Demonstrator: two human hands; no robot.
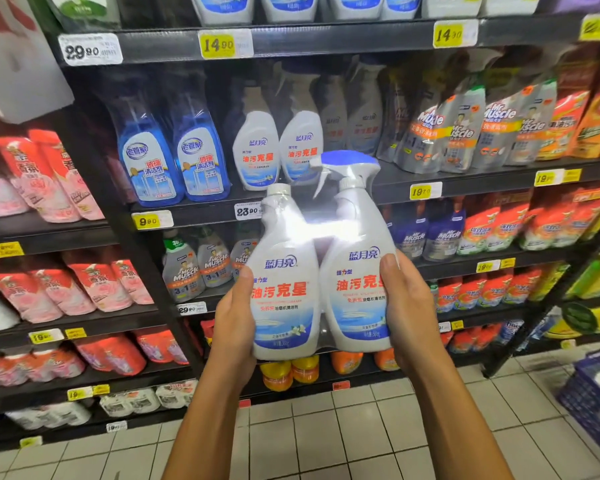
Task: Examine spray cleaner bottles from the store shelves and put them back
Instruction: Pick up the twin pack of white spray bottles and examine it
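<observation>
Spray cleaner twin pack (pixel 321 289) is held up in front of the dark store shelving (pixel 326 39), level with its middle tiers and clear of every board. It is two white bottles wrapped side by side in clear film: the bottle on the left ends in a plain white screw cap, the one on the right carries a blue-and-white trigger sprayer (pixel 347 168). Both labels face the camera, with blue lettering above large red characters, and glare whitens the film across their shoulders.

The left hand (pixel 234 327) grips the pack's left side, thumb laid on the front of the label and fingers curled out of sight behind. The right hand (pixel 407 306) grips the right side the same way, thumb on the front edge of the label, fingers hidden behind.

Behind the pack, on the shelving tier just above its cap, stand two matching white bottles (pixel 278 147), and left of those two blue glass-cleaner bottles (pixel 174 157). Grey refill pouches (pixel 465 129) hang over the same tier further right. A white price tag reading 23.90 (pixel 248 211) sits on that tier's front edge, just left of the pack's neck. Yellow-capped orange bottles (pixel 291 372) show on the shelving's lowest tier beneath the pack. A blue basket (pixel 593 396) stands on the white tiled floor (pixel 326 438) right of the shelving.
</observation>
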